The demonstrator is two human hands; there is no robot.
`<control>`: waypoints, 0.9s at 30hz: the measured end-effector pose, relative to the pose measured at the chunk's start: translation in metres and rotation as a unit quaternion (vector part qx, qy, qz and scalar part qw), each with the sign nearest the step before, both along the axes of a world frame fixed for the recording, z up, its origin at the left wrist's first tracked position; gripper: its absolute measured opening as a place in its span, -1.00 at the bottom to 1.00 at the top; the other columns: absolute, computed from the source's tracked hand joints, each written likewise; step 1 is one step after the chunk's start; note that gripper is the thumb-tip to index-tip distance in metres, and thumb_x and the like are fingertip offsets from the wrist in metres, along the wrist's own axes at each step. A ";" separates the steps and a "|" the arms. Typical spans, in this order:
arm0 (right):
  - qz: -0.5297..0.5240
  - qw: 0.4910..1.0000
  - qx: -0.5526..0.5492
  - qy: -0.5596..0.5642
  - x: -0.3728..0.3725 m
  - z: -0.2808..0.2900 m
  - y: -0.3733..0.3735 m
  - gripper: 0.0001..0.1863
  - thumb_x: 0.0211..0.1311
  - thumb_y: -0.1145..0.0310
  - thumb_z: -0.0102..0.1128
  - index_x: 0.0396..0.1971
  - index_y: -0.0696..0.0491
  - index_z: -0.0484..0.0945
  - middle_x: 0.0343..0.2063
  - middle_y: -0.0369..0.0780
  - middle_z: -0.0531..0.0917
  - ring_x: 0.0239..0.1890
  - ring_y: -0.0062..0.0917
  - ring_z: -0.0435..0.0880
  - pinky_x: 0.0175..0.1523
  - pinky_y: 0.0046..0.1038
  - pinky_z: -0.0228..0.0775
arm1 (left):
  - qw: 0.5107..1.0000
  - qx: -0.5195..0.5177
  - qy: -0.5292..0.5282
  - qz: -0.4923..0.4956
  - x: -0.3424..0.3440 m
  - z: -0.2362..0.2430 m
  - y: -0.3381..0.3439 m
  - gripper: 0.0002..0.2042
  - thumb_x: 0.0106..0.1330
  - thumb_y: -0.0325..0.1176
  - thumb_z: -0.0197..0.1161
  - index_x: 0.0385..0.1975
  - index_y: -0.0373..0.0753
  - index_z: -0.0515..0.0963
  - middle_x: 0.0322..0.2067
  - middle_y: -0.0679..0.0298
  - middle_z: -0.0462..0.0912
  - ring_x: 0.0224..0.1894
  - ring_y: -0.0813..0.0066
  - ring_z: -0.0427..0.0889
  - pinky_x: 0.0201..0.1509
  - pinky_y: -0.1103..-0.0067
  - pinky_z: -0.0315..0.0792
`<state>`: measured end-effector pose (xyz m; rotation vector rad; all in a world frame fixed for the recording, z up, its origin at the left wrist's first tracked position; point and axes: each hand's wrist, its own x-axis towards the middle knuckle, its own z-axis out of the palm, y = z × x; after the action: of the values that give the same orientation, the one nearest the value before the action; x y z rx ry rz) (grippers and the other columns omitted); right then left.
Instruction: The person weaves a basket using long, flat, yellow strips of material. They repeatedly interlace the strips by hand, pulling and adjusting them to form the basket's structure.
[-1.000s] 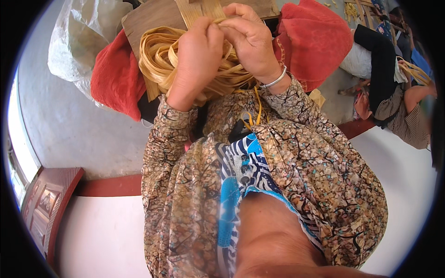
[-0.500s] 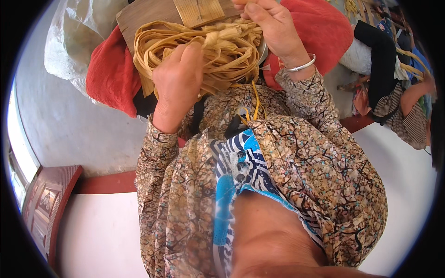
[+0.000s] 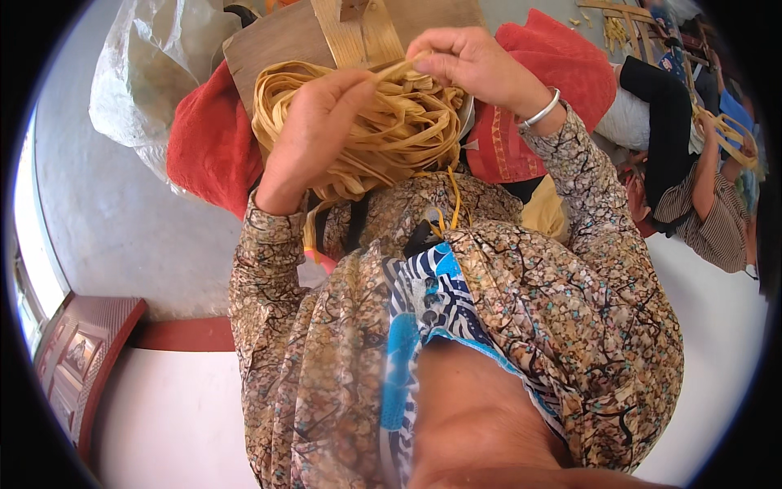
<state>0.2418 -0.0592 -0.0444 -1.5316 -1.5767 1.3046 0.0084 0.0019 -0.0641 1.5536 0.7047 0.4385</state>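
Strip [image 3: 394, 72] btwn L hand [image 3: 322, 118], R hand [image 3: 489, 69]; coil [image 3: 407, 134] beneath

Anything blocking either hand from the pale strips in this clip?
Nothing visible does. The right hand pinches a strip directly. The left hand is over the pile with nothing seen in between, though its fingers hide whether it grips the strip.

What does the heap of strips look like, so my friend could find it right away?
Find the brown wooden board at the picture's top middle, between two red cloths. Just below it, by the person's left hand and right hand, sits the heap of tan strips. Unlike the board and cloths, it's a tangle of flat, looping ribbons.
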 end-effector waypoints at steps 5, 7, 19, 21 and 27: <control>-0.085 0.993 0.081 -0.017 -0.006 -0.024 0.019 -0.81 0.36 0.35 0.10 -0.17 0.15 0.55 -0.51 -0.38 0.56 -0.45 -0.76 0.44 -0.34 -0.63 0.31 | 0.995 0.008 0.016 0.100 0.009 -0.010 0.017 -0.80 0.41 -0.40 0.09 -0.13 -0.40 0.52 -0.50 0.46 0.46 -0.43 0.80 0.35 -0.38 0.77 0.27; -0.139 0.984 0.114 0.005 -0.009 -0.041 0.025 -0.79 0.36 0.35 0.10 -0.14 0.15 0.54 -0.52 -0.36 0.57 -0.47 -0.75 0.43 -0.35 -0.62 0.31 | 0.993 0.024 0.018 0.112 0.017 -0.019 0.026 -0.82 0.40 -0.41 0.10 -0.16 -0.39 0.51 -0.51 0.46 0.46 -0.45 0.80 0.34 -0.40 0.78 0.26; -0.053 0.919 0.273 -0.281 0.010 -0.081 0.026 -0.81 0.19 0.29 0.18 -0.28 0.07 0.61 -0.41 -0.23 0.63 -0.33 -0.26 0.59 -0.23 -0.32 0.41 | 0.915 0.265 0.252 0.172 0.040 -0.055 0.042 -0.83 0.24 -0.35 0.16 -0.28 -0.31 0.51 -0.43 -0.04 0.64 -0.31 0.00 0.63 -0.22 0.34 0.47; -0.049 0.870 0.350 -0.345 0.014 -0.076 0.017 -0.80 0.17 0.24 0.21 -0.30 0.02 0.62 -0.35 -0.21 0.63 -0.25 -0.26 0.59 -0.21 -0.32 0.41 | 0.927 0.252 0.219 0.173 0.035 -0.050 0.035 -0.85 0.26 -0.38 0.16 -0.30 -0.33 0.51 -0.45 0.05 0.62 -0.35 0.19 0.59 -0.25 0.43 0.45; -0.124 0.852 0.430 -0.271 -0.061 -0.013 -0.002 -0.82 0.17 0.18 0.23 -0.43 -0.02 0.60 -0.48 -0.18 0.61 -0.36 -0.30 0.61 -0.30 -0.38 0.39 | 0.986 0.068 -0.060 0.142 0.027 -0.009 -0.027 -0.93 0.36 -0.53 0.10 -0.24 -0.37 0.49 -0.47 0.41 0.54 -0.44 0.70 0.45 -0.38 0.72 0.35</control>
<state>0.1808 -0.0607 -0.0572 -1.4478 -1.8275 -0.0734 0.0355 -0.0252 -0.0731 1.5444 0.8196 0.8006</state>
